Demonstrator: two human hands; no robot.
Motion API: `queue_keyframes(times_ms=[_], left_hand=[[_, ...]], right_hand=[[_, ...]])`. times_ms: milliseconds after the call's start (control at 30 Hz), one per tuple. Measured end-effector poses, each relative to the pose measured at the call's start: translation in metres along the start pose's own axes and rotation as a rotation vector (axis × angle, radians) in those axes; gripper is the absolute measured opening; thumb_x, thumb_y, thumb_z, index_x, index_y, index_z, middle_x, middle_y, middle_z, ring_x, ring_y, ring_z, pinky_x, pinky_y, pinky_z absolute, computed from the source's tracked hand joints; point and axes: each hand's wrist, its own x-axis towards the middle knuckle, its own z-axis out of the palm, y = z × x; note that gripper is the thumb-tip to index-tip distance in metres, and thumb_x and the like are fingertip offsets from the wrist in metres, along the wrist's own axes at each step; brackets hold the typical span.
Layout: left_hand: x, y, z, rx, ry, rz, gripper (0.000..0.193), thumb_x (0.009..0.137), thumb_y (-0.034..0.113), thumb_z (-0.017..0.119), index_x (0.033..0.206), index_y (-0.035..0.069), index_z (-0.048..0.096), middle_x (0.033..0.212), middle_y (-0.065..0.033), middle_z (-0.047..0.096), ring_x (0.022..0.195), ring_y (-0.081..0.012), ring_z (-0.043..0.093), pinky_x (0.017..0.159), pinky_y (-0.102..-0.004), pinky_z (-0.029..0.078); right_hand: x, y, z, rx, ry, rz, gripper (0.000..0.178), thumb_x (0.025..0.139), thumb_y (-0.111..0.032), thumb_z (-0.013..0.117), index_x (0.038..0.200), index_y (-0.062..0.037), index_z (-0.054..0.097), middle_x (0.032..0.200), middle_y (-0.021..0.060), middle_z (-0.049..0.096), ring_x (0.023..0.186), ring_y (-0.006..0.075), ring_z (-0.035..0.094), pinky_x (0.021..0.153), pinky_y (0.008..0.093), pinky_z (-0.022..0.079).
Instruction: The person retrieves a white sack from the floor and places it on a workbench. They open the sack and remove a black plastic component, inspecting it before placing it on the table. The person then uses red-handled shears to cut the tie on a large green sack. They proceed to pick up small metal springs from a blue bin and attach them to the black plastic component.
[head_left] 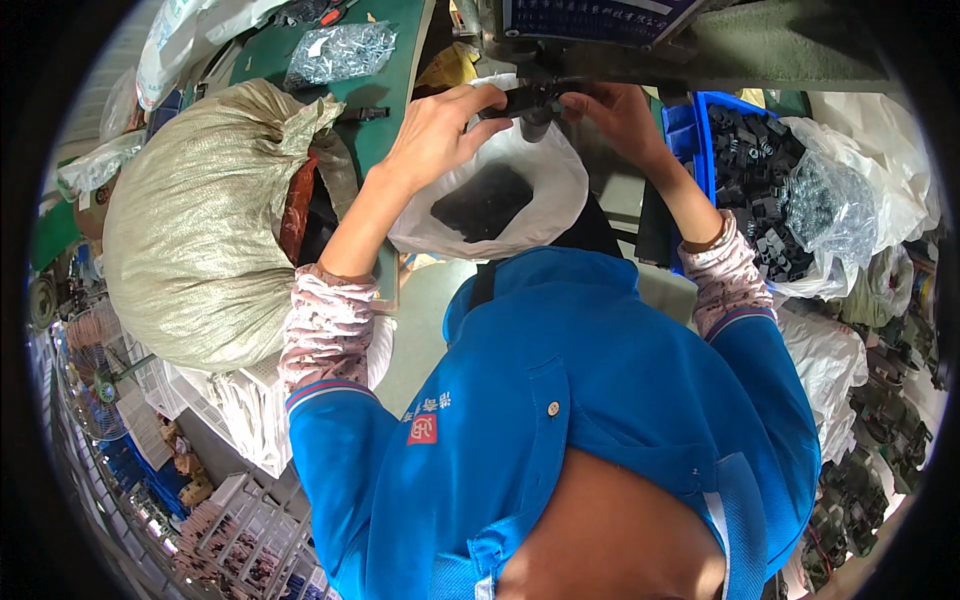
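Both of my hands are raised to the underside of a dark metal machine. My left hand (445, 130) pinches a small black plastic part (520, 100) between thumb and fingers. From the other side, my right hand (618, 118) has its fingers closed near a short dark cylindrical piece (537, 128); what lies in them is too dark to make out. Below the hands gapes a white woven bag (560, 185) with a dark inside. Nearest to the left wrist, a small black connector-like piece (365, 113) lies on the green tabletop (385, 80).
A big stuffed woven sack (200, 230) bulges at the left. On the right, a blue crate (703, 150) holds many black plastic parts, with a clear bag of small metal pieces (830, 195) on top. Another clear bag of metal pieces (340, 55) lies on the table. The machine's arm (780, 55) hangs overhead.
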Motion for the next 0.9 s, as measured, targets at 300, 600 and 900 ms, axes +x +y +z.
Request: queue_keyframes(times_ms=[300,600,900], left_hand=[[-0.001,-0.003,0.0,-0.029,-0.001,0.006,0.025,0.078,0.018,0.068,0.096,0.001,0.062,0.093,-0.0128,0.064,0.081,-0.0319,0.062,0.064,-0.0342,0.049],[-0.012,0.021,-0.025,-0.129,-0.113,-0.047,0.027,0.079,0.016,0.068,0.099,0.0,0.06,0.09,-0.0162,0.062,0.075,-0.0301,0.06,0.064,-0.0323,0.047],[-0.106,0.054,0.054,-0.724,0.216,-0.492,0.019,0.083,0.016,0.064,0.089,0.002,0.053,0.073,-0.0096,0.058,0.067,-0.017,0.057,0.063,-0.0294,0.045]], right_hand=[[-0.002,0.005,0.003,0.041,0.051,0.006,0.023,0.087,-0.018,0.062,0.098,0.0018,0.065,0.079,0.0078,0.066,0.069,0.0113,0.061,0.065,0.0247,0.05],[-0.018,-0.033,0.012,0.225,0.075,-0.038,0.021,0.088,-0.016,0.06,0.098,0.0016,0.062,0.077,0.0053,0.063,0.068,0.0092,0.056,0.062,0.023,0.046],[-0.03,-0.027,0.063,-0.004,-0.095,-0.079,0.038,0.094,-0.037,0.05,0.071,-0.0062,0.051,0.058,-0.006,0.038,0.051,0.0017,0.034,0.045,0.02,0.025]])
